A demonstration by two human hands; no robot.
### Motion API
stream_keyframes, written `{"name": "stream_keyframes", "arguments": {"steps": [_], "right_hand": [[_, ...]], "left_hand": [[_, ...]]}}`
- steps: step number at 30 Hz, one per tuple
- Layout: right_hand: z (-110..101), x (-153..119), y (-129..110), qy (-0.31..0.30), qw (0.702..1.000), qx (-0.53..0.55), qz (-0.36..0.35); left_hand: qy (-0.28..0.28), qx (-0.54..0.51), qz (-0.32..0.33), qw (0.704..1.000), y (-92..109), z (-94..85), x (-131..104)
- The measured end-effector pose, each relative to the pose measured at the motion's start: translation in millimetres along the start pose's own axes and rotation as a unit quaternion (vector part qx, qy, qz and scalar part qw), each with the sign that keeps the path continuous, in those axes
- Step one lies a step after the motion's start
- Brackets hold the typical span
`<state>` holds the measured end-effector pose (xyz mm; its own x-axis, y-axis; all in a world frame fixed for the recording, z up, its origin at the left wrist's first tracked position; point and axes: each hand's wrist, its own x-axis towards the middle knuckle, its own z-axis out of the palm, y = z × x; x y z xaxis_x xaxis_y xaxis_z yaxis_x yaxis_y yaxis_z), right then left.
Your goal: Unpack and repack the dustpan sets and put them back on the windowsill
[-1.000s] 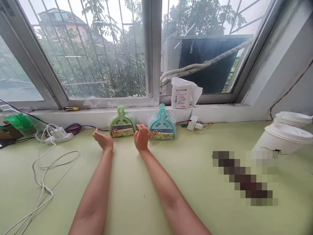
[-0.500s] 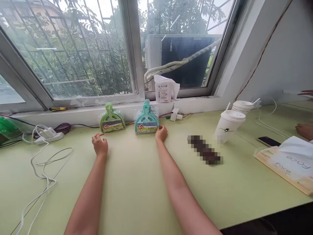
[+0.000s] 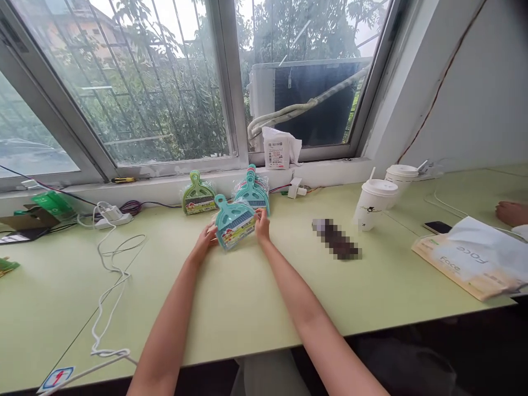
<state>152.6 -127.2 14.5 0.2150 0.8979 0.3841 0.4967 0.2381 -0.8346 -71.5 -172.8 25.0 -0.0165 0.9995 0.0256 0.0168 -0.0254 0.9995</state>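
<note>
Between my two hands is a teal dustpan and brush set [image 3: 234, 221] in clear wrapping, tilted, with a printed label along its lower part. My left hand [image 3: 205, 240] grips its left edge, the fingers partly hidden behind it. At its right edge my right hand [image 3: 262, 225] holds it with thumb and fingers. Just behind stands a stack of similar wrapped sets [image 3: 251, 190], teal in front with some pink showing. A green dustpan set [image 3: 198, 193] leans against the wall to the left of the stack.
Two white lidded cups [image 3: 373, 203] with straws stand at right, near a pack of tissues [image 3: 457, 258] and a phone [image 3: 438, 227]. A pixelated dark item [image 3: 337, 240] lies nearer. White cables [image 3: 111, 264] and a power strip [image 3: 113, 221] are at left. Another person's hand [image 3: 511, 213] rests far right.
One teal dustpan set has come off the front of the stack toward me and tilted. My left hand has moved right onto it. The view has shifted left and down.
</note>
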Motion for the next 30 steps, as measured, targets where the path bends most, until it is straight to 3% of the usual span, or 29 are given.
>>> {"name": "stream_keyframes", "arguments": {"steps": [3,7,10,14,21,25,30], "right_hand": [[6,-9,-4,-0.077,0.996,-0.034,-0.039],[2,-2,1,-0.048,0.983,-0.176,-0.011],[3,11,9,-0.104,0.96,-0.259,-0.002],[13,30,17,-0.139,0.937,-0.32,0.001],[29,56,27,-0.086,0.939,-0.333,0.002],[32,57,32,-0.047,0.944,-0.325,-0.046],[30,54,29,-0.04,0.94,-0.332,-0.061]], "left_hand": [[-0.006,-0.046,-0.041,0.998,0,-5.4,-2],[0.087,-0.066,-0.02,0.994,-1,-29.5,3],[0.133,-0.074,-0.013,0.988,-2,-42.9,10],[0.146,-0.08,-0.019,0.986,-4,-46.7,17],[0.122,-0.099,-0.033,0.987,-4,-43.6,18],[0.113,-0.095,-0.024,0.989,-7,-45.2,23],[0.119,-0.11,-0.025,0.987,-9,-45.3,24]]}}
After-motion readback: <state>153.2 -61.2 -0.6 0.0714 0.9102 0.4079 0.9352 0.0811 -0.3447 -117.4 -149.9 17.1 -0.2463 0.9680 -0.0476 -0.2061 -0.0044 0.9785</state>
